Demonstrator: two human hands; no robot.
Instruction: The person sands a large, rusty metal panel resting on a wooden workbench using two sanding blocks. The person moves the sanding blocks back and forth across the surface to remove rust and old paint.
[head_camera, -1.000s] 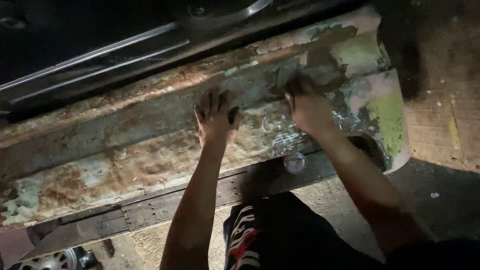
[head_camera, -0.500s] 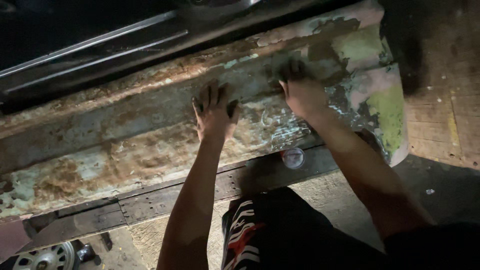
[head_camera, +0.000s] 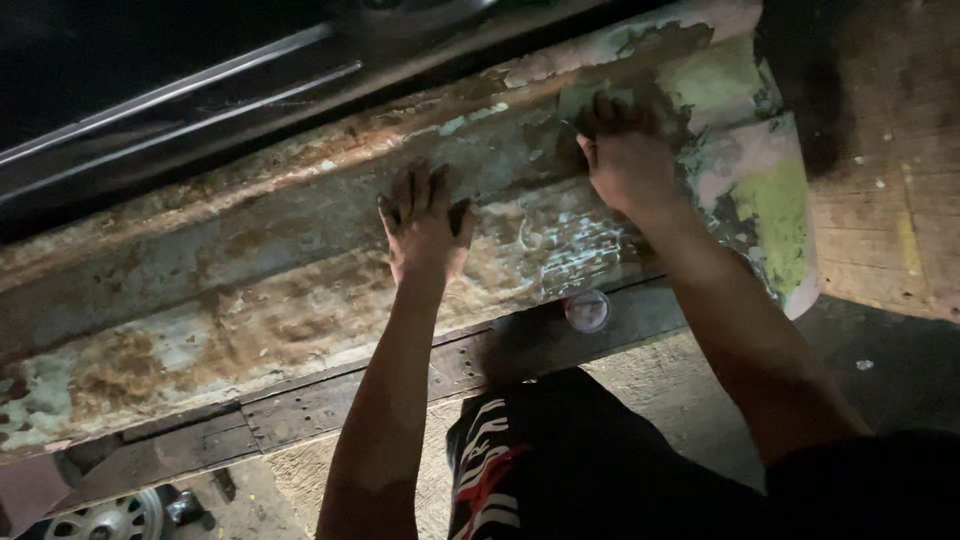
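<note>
A long rusty metal panel (head_camera: 230, 310) with flaking pale green paint runs across the view, below a dark car body (head_camera: 150, 90). My left hand (head_camera: 425, 225) lies flat on the panel's middle, fingers spread, holding nothing. My right hand (head_camera: 625, 150) is higher and further right, near the panel's patched green and pink end (head_camera: 770, 210). Its fingers are curled and press a small dark pad (head_camera: 578, 125) against the metal; only an edge of the pad shows, and I cannot tell what kind of pad it is.
Under the panel lies a dark bar with holes (head_camera: 340, 405), and a small round cap (head_camera: 587, 310) sits by it. A wheel rim (head_camera: 110, 520) shows at the bottom left. My knee in black patterned shorts (head_camera: 510, 465) is below. Brick paving (head_camera: 885, 230) lies to the right.
My right hand has slid up the panel toward its top edge. My left hand has stayed flat in about the same spot.
</note>
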